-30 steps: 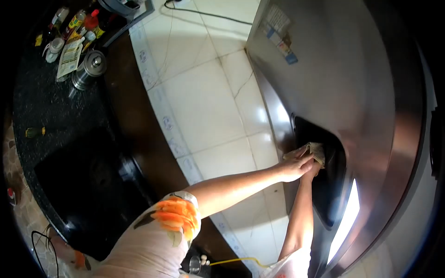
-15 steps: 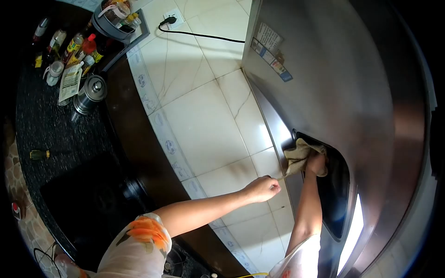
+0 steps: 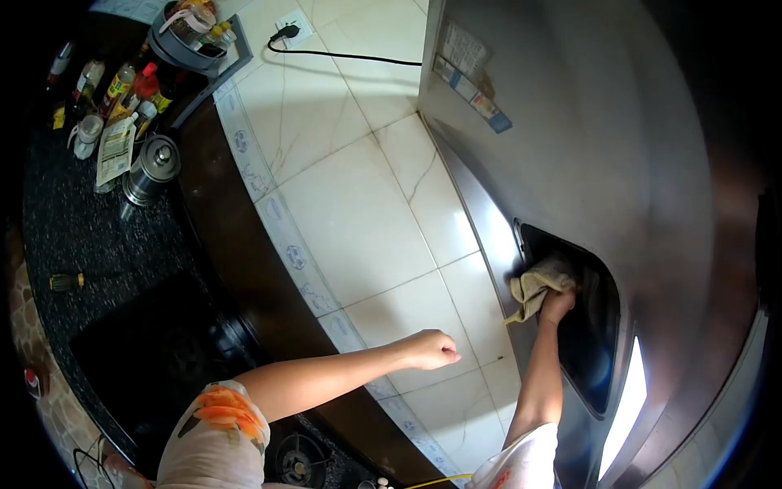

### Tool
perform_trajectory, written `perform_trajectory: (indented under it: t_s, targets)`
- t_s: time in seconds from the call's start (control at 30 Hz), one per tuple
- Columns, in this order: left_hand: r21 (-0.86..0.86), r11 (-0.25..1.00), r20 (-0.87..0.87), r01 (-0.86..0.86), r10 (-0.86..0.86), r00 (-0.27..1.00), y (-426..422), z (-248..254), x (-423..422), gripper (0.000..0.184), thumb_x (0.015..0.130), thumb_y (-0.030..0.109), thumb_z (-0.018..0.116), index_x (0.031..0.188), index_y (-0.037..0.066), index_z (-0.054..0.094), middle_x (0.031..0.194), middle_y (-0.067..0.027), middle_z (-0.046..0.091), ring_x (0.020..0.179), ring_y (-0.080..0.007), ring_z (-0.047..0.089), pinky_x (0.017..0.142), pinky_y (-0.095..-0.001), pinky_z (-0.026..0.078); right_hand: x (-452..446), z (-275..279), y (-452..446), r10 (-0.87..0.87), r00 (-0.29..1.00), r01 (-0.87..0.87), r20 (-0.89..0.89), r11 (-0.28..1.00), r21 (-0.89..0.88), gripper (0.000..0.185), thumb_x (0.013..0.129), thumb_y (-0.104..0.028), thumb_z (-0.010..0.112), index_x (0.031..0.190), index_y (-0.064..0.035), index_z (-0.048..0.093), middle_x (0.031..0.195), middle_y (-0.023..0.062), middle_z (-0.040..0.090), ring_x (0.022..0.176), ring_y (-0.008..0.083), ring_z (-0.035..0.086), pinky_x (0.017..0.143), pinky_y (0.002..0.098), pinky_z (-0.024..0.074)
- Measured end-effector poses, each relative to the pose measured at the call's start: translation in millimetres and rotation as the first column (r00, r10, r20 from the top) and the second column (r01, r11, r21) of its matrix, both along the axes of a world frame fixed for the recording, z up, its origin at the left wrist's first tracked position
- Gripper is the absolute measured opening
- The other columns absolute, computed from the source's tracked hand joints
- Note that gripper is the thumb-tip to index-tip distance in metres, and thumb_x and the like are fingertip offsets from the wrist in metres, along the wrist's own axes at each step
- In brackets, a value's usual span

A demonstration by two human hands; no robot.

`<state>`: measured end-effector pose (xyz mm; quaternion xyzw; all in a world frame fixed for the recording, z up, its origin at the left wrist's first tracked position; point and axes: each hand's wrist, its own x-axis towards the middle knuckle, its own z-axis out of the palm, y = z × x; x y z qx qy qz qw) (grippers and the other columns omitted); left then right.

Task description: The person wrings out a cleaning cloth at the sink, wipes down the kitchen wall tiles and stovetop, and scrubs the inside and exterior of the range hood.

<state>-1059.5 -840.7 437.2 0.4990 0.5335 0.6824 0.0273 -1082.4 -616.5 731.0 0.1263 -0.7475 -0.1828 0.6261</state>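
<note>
Hands, two. My right hand (image 3: pixel 558 305) is closed on one tan cloth (image 3: pixel 533 287); the cloth is bunched inside the dark recess (image 3: pixel 586 350) of one metal hood (image 3: pixel 586 163), and a thin strip of it hangs over the edge. My left hand (image 3: pixel 432 350) is held in a loose fist in front of the tiled wall (image 3: pixel 358 220), apart from the cloth; whether anything sits within its curled fingers, I cannot tell.

Labels on hood, two: one pale sticker (image 3: pixel 465 50) with rows of print, and one long sticker (image 3: pixel 472 94) with a blue end. Print on both is too small to read. One flat packet (image 3: pixel 116 152) carries illegible text.

On the counter (image 3: pixel 98 236): one lidded metal canister (image 3: pixel 151 173) beside the packet; one tool handle (image 3: pixel 67 282), yellow and dark; several bottles, crowded too closely for an exact count, one red-capped. One black plug (image 3: pixel 289 31) is seated in the wall socket.
</note>
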Motion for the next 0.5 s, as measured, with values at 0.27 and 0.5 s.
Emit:
perform_trajectory:
  t_s: [0.27,0.5]
  targets:
    - [-0.037,0.987,0.112,0.157,-0.152,0.982,-19,-15,9,0.032,0.089,0.032,0.052,0.096,0.003,0.064,0.089,-0.0098,0.065,0.077,-0.0162,0.061,0.068,-0.0319,0.048,20,-8,8,0.060,0.995,-0.073,0.076,0.981,0.180,0.024,0.072,0.000,0.062,0.096,0.0071,0.063,0.101,0.0186,0.064,0.091,0.0285,0.061,0.082,0.0327,0.0465]
    - [-0.100,0.959,0.166,0.265,-0.246,0.955,-14,-28,20,0.033,0.091,0.032,0.050,0.101,0.002,0.062,0.097,-0.0105,0.065,0.080,-0.0176,0.061,0.068,-0.0314,0.050,1,7,-43,-0.224,0.968,0.238,0.109,0.961,-0.141,0.035,0.082,-0.025,0.054,0.102,0.0034,0.060,0.103,0.0247,0.060,0.099,0.0403,0.056,0.083,0.0417,0.0452]
